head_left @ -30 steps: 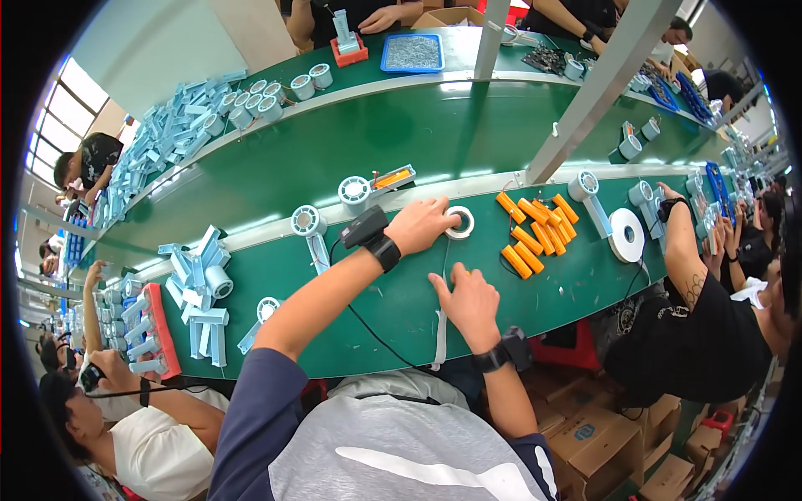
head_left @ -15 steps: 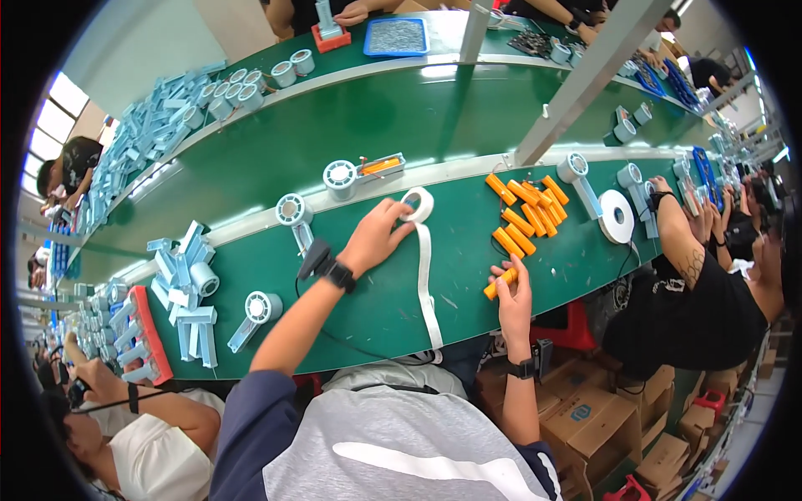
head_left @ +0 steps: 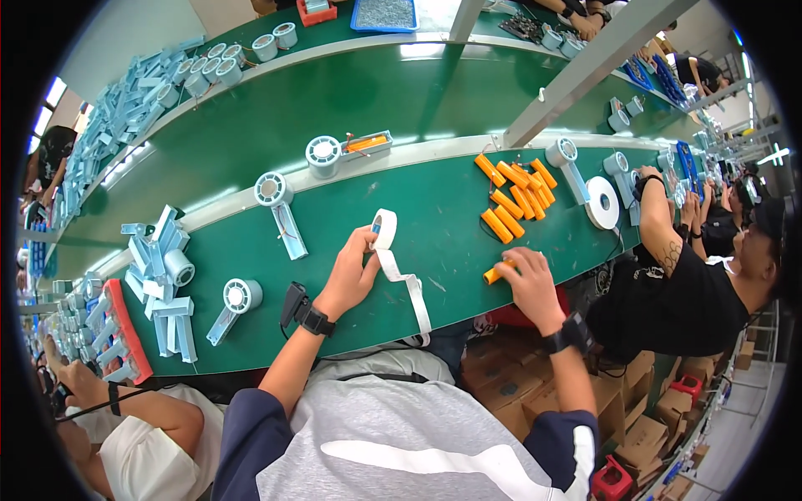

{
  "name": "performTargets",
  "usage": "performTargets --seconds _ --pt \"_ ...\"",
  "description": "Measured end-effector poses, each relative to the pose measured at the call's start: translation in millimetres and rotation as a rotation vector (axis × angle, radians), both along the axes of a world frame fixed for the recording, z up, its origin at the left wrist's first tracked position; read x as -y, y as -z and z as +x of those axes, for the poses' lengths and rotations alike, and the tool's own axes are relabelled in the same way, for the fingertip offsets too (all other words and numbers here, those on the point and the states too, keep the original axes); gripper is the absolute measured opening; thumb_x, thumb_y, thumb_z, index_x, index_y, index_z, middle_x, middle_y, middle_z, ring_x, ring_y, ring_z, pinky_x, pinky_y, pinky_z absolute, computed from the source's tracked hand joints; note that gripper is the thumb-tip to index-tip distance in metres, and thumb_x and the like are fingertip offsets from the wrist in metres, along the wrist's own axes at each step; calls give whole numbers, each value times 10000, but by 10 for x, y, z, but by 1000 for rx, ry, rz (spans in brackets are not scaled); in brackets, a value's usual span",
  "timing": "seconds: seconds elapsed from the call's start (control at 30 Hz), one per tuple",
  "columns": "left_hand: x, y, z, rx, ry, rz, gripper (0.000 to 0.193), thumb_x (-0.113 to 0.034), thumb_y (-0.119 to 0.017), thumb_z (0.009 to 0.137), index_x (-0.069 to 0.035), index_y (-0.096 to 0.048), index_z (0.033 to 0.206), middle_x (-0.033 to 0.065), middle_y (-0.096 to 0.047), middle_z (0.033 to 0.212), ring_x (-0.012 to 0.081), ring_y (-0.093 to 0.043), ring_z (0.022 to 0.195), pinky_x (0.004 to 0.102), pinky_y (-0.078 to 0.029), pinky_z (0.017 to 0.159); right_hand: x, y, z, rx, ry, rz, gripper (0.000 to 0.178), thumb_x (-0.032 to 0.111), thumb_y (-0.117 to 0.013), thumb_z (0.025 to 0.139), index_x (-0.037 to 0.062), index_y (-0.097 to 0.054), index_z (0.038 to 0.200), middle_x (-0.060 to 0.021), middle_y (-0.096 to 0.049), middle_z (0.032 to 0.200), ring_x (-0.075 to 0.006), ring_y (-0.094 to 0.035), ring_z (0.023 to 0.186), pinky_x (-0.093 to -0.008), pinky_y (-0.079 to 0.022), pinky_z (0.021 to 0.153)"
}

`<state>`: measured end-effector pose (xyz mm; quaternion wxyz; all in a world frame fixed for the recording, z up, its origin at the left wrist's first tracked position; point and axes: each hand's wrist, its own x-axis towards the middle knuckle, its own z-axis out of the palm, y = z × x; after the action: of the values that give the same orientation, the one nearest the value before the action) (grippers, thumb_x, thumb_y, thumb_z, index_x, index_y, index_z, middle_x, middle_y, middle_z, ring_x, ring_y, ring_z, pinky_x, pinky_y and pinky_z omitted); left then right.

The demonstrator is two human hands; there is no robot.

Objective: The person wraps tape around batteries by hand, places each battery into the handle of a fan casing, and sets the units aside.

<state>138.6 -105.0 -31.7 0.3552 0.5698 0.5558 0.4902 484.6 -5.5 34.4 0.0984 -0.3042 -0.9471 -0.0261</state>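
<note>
My left hand (head_left: pixel 347 280) grips a roll of white tape (head_left: pixel 383 228), held on edge above the green bench. A loose strip of tape (head_left: pixel 415 301) hangs from the roll and runs down to the bench's near edge. To the right, my right hand (head_left: pixel 530 284) has its fingers closed on an orange cylindrical battery (head_left: pixel 491 275) near the front edge, its back turned up. The fingers hide part of that battery. Beyond it lies a group of several orange batteries (head_left: pixel 520 194) with dark wires.
Pale blue handheld fan bodies (head_left: pixel 241 296) lie on the left and along the far rim; one fan (head_left: pixel 324 156) holds an orange battery. A pile of blue housings (head_left: pixel 165 267) and a red rack (head_left: pixel 125 330) stand left. A white reel (head_left: pixel 602 203) and a co-worker (head_left: pixel 677 292) are at right.
My left hand has come nearer and leftward with the tape roll, and the strip now bends. My right hand has rolled from palm-up to back-up over the battery. The whole view has shifted slightly.
</note>
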Motion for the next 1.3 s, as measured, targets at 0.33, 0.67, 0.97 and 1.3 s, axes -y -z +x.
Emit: performTargets --seconds 0.33,0.67,0.97,1.3 --pt "194 -160 130 -61 16 34 261 28 -645 871 18 -547 1113 219 -455 1361 365 -558 1135 402 -457 974 -368 -14 -311 -163 -43 -307 361 92 -680 836 84 -638 1194 -98 -575 986 -294 -590 924 -378 -522 765" --pt "310 -173 195 -193 61 104 268 22 -674 848 13 -594 1104 235 -435 1404 394 -550 1197 420 -467 1007 -352 57 -526 164 -92 -162 361 104 -655 883 69 -589 1237 -89 -566 799 -254 -609 728 -365 -518 631" --pt "323 -556 -2 -513 314 87 201 -111 -631 902 -41 -585 1085 212 -448 1403 351 -618 1100 411 -537 911 -141 -524 -1163 -356 12 -1086 213 91 -562 958 17 -570 1157 -70 -584 729 -129 -515 579 -289 -413 545" --pt "144 -825 -189 -1039 474 450 230 -305 -654 903 -99 -554 885 87 -502 952 205 -544 846 331 -470 717 -7 -666 -1575 -287 -78 -1005 152 99 -588 962 -14 -590 1064 -79 -596 655 -107 -550 555 -265 -409 528"
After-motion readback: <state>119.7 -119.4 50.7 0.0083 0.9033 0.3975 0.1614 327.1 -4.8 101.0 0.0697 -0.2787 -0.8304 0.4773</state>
